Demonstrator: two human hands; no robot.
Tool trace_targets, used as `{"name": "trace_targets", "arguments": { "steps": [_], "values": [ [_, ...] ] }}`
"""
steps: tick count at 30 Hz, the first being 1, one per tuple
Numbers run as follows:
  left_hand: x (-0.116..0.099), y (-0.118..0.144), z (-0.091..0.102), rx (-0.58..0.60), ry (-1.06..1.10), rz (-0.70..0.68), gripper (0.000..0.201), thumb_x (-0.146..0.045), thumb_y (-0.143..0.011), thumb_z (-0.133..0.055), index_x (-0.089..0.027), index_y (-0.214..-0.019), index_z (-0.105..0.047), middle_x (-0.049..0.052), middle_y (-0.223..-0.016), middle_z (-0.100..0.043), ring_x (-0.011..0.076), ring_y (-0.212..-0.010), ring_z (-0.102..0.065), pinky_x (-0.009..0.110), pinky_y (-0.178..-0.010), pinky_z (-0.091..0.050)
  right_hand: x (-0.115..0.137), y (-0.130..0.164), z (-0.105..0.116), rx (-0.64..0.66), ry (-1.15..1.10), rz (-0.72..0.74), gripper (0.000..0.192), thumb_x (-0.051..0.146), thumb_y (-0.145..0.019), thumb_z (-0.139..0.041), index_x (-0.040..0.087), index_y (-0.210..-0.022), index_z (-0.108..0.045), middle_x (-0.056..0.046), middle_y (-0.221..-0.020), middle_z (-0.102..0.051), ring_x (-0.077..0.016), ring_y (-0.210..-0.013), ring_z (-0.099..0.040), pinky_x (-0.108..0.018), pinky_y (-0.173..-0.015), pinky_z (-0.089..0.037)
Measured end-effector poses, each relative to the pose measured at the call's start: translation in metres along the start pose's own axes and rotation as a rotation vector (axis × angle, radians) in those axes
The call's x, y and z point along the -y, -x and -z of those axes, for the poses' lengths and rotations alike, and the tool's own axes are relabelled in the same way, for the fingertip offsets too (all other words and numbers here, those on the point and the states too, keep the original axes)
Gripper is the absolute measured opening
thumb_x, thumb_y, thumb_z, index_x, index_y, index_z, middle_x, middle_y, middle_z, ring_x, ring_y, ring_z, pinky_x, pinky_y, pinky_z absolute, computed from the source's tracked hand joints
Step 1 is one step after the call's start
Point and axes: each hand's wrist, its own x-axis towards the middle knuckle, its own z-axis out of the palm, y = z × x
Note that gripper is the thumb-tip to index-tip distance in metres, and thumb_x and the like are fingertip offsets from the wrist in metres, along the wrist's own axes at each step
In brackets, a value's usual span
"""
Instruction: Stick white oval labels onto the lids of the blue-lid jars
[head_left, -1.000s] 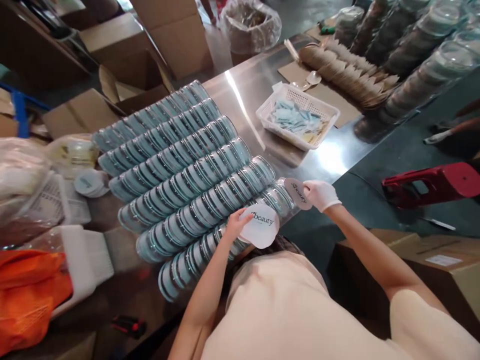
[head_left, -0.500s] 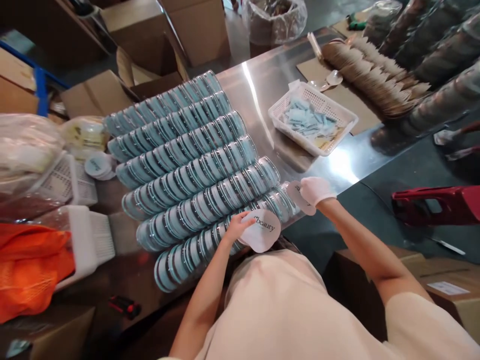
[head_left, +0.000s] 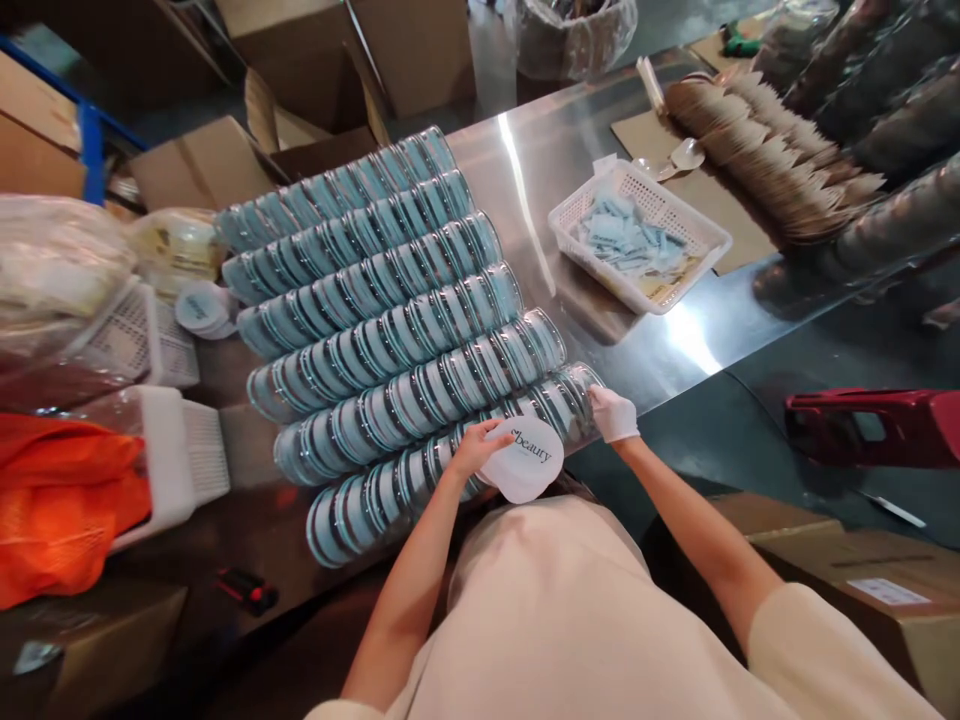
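My left hand [head_left: 478, 448], bare, grips a small stack of white rounded cards [head_left: 527, 462] printed "beauty", above the near edge of the table. My right hand [head_left: 613, 413], in a white glove, is closed at the right end of the nearest row of round clear containers [head_left: 577, 390]. Its fingertips touch the end of that row; what they pinch, if anything, is hidden. Several more rows of containers with pale blue and white rims [head_left: 382, 355] lie on their sides, packed close together beyond my hands.
On the metal table [head_left: 510, 240], a white basket [head_left: 637, 293] holds small blue-white packets. Brown paper pieces [head_left: 772, 160] are stacked at the far right. To the left are white baskets [head_left: 166, 480], an orange cloth [head_left: 67, 500] and a round stack of white cards [head_left: 202, 308]. A red stool [head_left: 877, 425] stands right.
My right hand has moved left and slightly down to the end of the near row. The card it held is no longer visible. My left hand keeps its stack; the view has shifted slightly.
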Motion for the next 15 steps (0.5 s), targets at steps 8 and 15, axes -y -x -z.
{"name": "trace_targets", "arguments": {
  "steps": [8, 15],
  "values": [
    [-0.001, 0.000, -0.002, -0.028, -0.033, -0.034, 0.053, -0.060, -0.066, -0.085, -0.015, -0.093, -0.076, 0.004, -0.085, -0.075, 0.0181, -0.077, -0.067, 0.025, -0.068, -0.051, -0.001, -0.004, -0.029, 0.020, -0.705, -0.223, 0.044, 0.046, -0.097, -0.045, 0.014, -0.102, -0.075, -0.010, -0.096, -0.078, -0.0223, -0.092, -0.073, -0.031, -0.081, -0.057],
    [-0.020, -0.003, 0.001, -0.014, 0.098, 0.080, 0.057, -0.062, -0.060, -0.088, -0.013, -0.087, -0.074, 0.004, -0.080, -0.073, 0.0163, -0.069, -0.065, 0.025, -0.063, -0.050, 0.019, 0.014, 0.045, 0.154, -0.144, -0.228, 0.038, 0.051, -0.092, -0.058, 0.019, -0.094, -0.079, -0.015, -0.095, -0.077, -0.0314, -0.104, -0.071, -0.040, -0.090, -0.052]
  ]
}}
